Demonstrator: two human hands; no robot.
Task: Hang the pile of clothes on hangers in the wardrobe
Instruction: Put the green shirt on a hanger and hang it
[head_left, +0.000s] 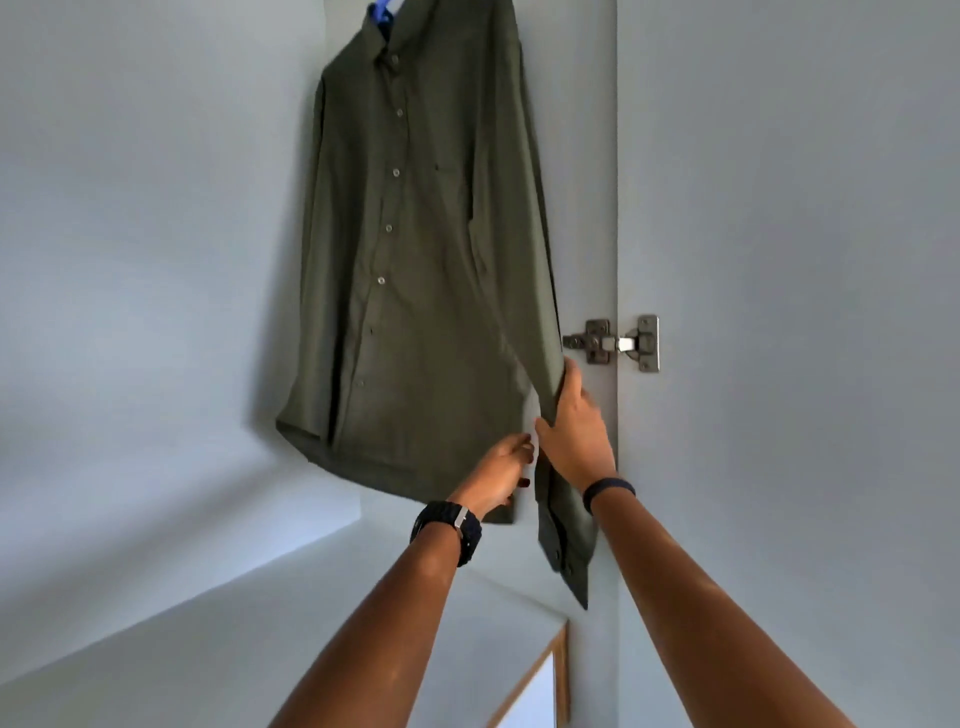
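1. Left forearm, entering from 6 o'clock; a dark watch (448, 525) sat at the wrist
2. Right forearm, entering from 5 o'clock; a dark band (609, 491) circled the wrist
3. Left hand (501, 470), just below centre: fingers curled, pinching the shirt's lower front edge
4. Right hand (571, 423), touching the left hand at its 2 o'clock side: fingers and thumb closed round the lower part of the shirt's sleeve, the cuff hanging below towards 6 o'clock
5. Olive-green button-up shirt (415, 249), centre to 12 o'clock: hung on a blue hanger (382, 13) inside the pale wardrobe (156, 260), buttons fastened down the front
6. Metal hinge (613, 343), at 3 o'clock from the shirt, just above the right hand, joining the wardrobe side panel to the open door (805, 260)
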